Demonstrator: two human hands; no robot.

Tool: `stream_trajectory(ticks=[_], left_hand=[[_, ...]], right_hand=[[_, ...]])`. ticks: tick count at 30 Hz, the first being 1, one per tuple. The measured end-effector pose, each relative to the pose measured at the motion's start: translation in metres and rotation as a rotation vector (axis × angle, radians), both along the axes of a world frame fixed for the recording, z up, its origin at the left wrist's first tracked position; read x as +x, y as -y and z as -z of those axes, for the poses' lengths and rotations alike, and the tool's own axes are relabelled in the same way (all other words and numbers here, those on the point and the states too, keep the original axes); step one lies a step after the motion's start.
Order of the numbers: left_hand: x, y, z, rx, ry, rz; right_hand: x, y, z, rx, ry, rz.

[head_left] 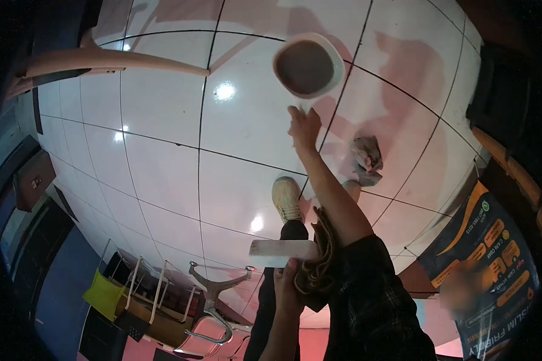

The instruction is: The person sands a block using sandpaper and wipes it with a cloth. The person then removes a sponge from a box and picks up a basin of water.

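A white bucket of murky grey-brown liquid stands on the tiled floor. My right hand reaches out to its near side, with the fingers closed around a small pale part that looks like its handle. Nearer my body, my left hand grips a long white block-like object; its exact kind does not show. A bunched brown cloth hangs beside that hand, against my right forearm, and I cannot tell whether the left fingers hold it too. A crumpled grey plastic bag lies right of my right forearm.
My shoe is on the floor between the hands. A pale curved furniture leg juts in at upper left. Chair legs and a yellow-green chair part are at lower left. A printed banner hangs at right.
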State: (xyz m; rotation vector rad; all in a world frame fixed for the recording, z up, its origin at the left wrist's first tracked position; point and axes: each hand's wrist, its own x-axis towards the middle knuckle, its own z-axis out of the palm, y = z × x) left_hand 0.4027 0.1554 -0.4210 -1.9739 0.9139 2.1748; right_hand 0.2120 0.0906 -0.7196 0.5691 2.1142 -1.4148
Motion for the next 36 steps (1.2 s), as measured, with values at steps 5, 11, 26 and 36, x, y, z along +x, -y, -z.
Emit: stream_trajectory(ticks=[5,11,26,36], left_hand=[[0.000,0.017,0.000,0.167,0.074,-0.408],[0.006,0.035,-0.001,0.207,0.040,-0.596],[-0.005,0.036,-0.004,0.204,0.017,-0.608],[-0.011,0.016,-0.002,0.174,0.059,-0.501]], right_hand=[[-0.001,0.086,0.022,0.116,-0.095,-0.168],[-0.003,0.144,0.030,0.249,-0.446,-0.143],[-0.028,0.130,0.015,-0.092,-0.104,-0.262],[0.019,-0.178,-0.001,0.643,-0.607,-0.616]])
